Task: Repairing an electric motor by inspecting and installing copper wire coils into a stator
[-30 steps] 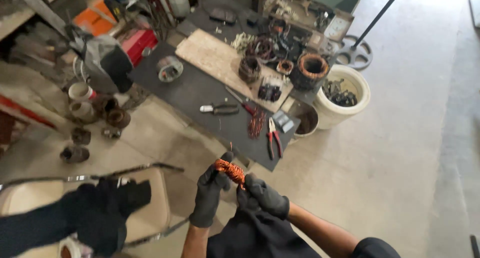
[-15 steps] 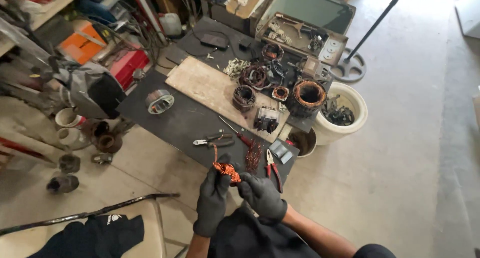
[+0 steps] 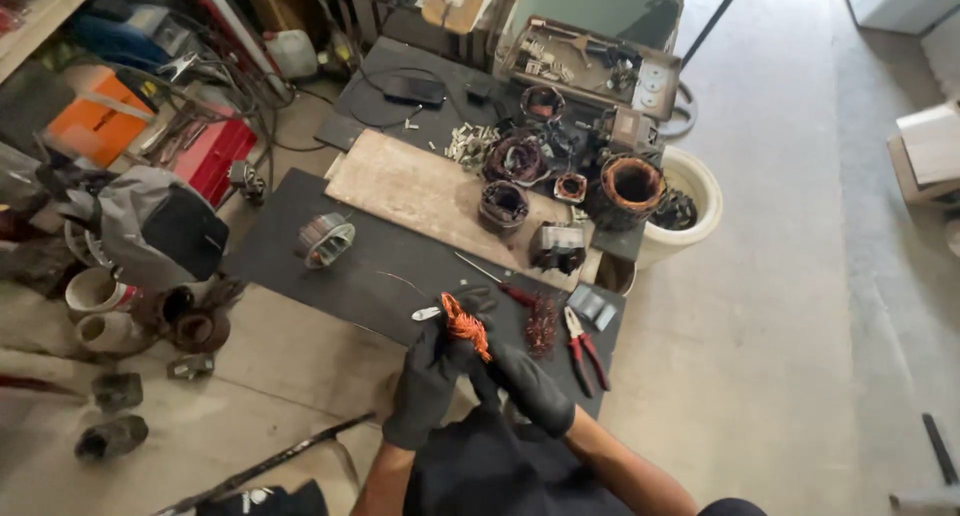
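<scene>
Both my hands wear black gloves. My left hand and my right hand together grip a small bundle of orange copper wire, held up just over the near edge of a black floor mat. Right behind the bundle lie a metal-tipped tool, a loose tuft of reddish wire and red-handled pliers. My dark-clothed lap fills the bottom of the view.
On the mat sit a metal stator ring, a wooden board, several wound motor stators and a white bucket. A grey bag, pots and red and orange boxes crowd the left. Concrete floor lies to the right.
The view has swung up and left across the mat. My hands keep their grip on the copper bundle and have turned it slightly.
</scene>
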